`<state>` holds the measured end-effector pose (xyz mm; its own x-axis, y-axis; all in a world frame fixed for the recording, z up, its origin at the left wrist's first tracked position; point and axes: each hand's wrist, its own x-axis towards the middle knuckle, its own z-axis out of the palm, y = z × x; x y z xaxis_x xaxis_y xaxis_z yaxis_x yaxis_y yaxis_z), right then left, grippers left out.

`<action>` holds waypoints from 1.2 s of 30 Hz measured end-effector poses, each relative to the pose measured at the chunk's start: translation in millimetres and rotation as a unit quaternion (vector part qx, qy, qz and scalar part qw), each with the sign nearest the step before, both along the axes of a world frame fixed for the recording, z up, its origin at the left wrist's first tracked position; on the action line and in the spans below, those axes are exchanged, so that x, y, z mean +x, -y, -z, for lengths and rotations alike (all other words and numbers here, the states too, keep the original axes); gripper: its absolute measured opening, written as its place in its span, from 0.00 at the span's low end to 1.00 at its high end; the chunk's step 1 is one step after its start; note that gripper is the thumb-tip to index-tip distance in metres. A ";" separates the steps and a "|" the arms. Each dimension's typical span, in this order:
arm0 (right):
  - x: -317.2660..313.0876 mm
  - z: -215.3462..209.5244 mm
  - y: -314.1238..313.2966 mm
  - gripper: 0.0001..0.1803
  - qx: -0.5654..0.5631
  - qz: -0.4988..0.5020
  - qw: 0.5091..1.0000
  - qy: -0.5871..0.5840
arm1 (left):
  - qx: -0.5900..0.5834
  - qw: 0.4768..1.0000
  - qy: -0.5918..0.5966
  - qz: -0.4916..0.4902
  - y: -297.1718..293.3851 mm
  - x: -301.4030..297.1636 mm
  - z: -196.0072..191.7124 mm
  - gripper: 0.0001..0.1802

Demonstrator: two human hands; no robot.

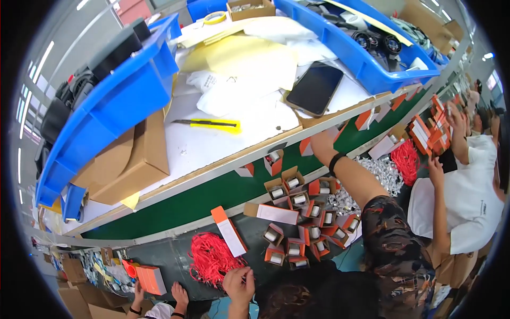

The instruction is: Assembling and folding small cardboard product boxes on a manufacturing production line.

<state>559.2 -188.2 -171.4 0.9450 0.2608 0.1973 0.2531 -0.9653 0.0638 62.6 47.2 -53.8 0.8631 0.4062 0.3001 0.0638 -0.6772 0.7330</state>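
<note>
Nearest, at 6 o'clock, the left hand (239, 284) is bunched at the edge of a heap of red ties (212, 258), fingertips pressed together on what look like a few strands. To lift one cleanly, I would pinch near a strand's end and draw it toward the body rather than up through the tangle.

Just past the heap, a long white-and-orange carton (229, 234) lies at 12 o'clock from that hand. A cluster of small open orange boxes (305, 231), each showing a silver can top, sits at 2 o'clock and is tightly packed. A sideways sweep there would probably tip some over.

The right forearm, in a patterned sleeve, runs from 4 o'clock up across the cluster. The right hand (320, 142) touches a small orange box (305, 146) at the far lip of the green belt (212, 199). The fingers are hidden, so I cannot tell whether they grip it.

Free room is thin. The belt's bare stretch toward 9 o'clock is the widest gap. A co-worker's hands hold an orange pack (150, 279) at 8 o'clock, and another person in white crowds 3 o'clock.

Farther off, the raised counter (202, 149) carries a yellow knife (212, 124), a dark tablet (314, 87) overhanging its edge, and a blue bin (122, 101).
</note>
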 end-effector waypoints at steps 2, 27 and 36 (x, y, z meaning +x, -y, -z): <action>-5.2 -3.5 1.4 0.11 -0.026 -0.029 0.999 -0.035 | 0.003 1.000 0.001 -0.007 7.3 -1.6 -7.5 0.06; -417.1 -287.0 71.5 0.08 0.237 -0.442 0.863 0.064 | -0.296 0.933 -0.030 0.204 79.9 1.7 -49.4 0.51; -469.9 -256.8 51.2 0.11 0.348 -0.401 0.847 0.019 | -0.198 0.963 -0.057 0.174 55.1 -46.7 -22.7 0.47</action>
<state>89.3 -239.4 85.4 0.5084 0.6244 0.5930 0.8559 -0.2907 -0.4277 15.9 -8.0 -31.0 0.9858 0.1493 0.0768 -0.0215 -0.3415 0.9396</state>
